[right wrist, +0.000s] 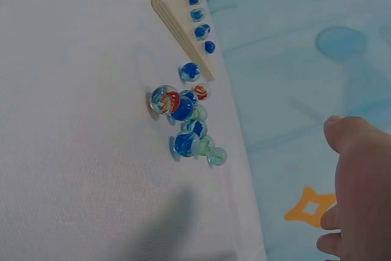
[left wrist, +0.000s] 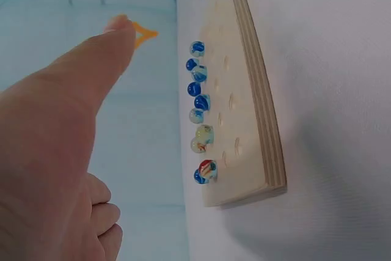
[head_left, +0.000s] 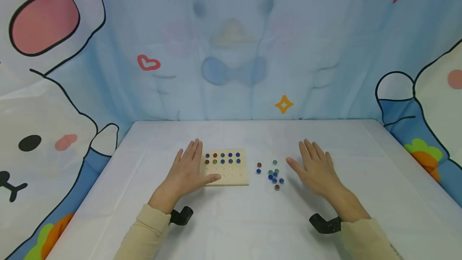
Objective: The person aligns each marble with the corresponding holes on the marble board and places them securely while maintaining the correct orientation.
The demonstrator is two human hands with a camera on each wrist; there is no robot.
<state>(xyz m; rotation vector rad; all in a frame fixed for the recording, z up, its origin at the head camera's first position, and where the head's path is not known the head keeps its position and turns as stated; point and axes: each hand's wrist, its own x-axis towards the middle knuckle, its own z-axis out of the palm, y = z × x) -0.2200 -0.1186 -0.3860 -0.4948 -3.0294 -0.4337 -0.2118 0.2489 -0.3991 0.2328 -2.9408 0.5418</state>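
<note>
Over there, the person's left hand (head_left: 187, 171) hovers by the left edge of a pale, rectangular wooden board (head_left: 236, 177) dotted with holes, its fingers straight and thumb spread. Blue, red and greenish glass marbles (head_left: 230, 155) sit in its two far rows. Loose glass marbles (head_left: 281, 181) lie on the white-covered desk (head_left: 234, 220), between the board and the right hand (head_left: 317, 171), also straight-fingered, thumb apart.

a blue printed curtain (head_left: 325, 23) extends behind the white surface (head_left: 238, 224) and along its left and right sides. left print: white cartoon figure (head_left: 54, 111) with black eye (head_left: 30, 143). rear print: red heart outline (head_left: 140, 61), orange four-pointed star (head_left: 279, 104). right print: second white figure (head_left: 442, 107), carrot (head_left: 426, 161).
</note>
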